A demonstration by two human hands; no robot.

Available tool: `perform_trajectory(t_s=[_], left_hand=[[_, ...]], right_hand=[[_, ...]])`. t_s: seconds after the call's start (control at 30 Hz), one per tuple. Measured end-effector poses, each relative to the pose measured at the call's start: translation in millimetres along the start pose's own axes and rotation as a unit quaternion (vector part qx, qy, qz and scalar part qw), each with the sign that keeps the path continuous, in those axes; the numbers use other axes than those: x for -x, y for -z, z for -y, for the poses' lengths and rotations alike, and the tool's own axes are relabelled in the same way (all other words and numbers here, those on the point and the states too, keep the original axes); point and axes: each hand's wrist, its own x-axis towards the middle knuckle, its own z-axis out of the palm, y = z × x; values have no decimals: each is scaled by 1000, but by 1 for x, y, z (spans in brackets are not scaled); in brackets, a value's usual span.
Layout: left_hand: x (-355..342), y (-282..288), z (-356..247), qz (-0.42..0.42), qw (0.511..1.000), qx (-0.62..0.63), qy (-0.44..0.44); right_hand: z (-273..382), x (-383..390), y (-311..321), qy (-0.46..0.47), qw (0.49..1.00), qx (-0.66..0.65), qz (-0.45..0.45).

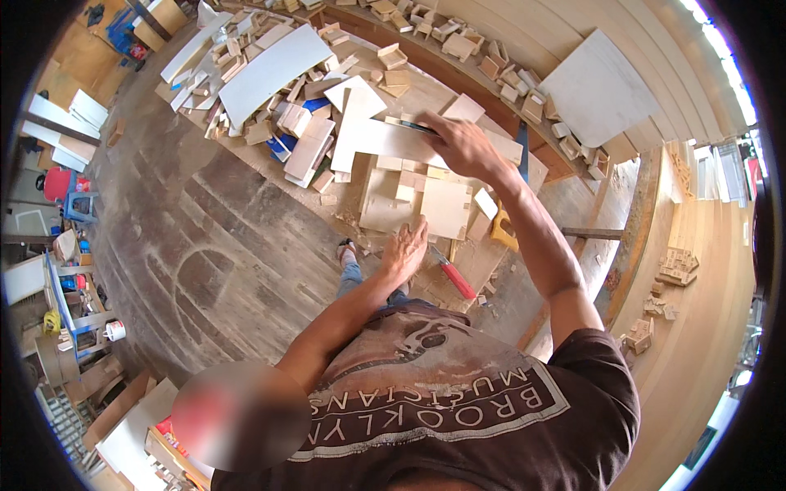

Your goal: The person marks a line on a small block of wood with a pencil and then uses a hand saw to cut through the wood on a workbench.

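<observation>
My right grip (468, 149) was closed around a slim dark tool (417, 126), its long axis running roughly crosswise above a pale board (393, 141). My left grip (404, 252), fingers extended, touched the near-left corner of a square wooden panel (445, 208). That panel lay ahead and rightward of my left hand, the nearer one, and between both hands.

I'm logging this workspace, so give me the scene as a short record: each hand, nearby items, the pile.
Left hand: at the near edge of a square panel
Right hand: holding a dark thin tool
Right of left hand: red-handled tool, yellow object
Pile: wood pieces, white sheet
</observation>
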Motion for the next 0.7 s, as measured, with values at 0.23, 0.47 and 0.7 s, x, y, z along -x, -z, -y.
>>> perform_trajectory(t_s=[0.23,0.47,0.7], left_hand=[[16,17,-28,-2,999,-34,10],[23,25,-44,16,991,-134,-14],[23,50,-61,94,992,-66,54]], right_hand=[[-66,162,-53,-258,963,-32,69],[-60,165,-112,-205,977,-23,60],[-44,135,-139,-241,962,12,123]])
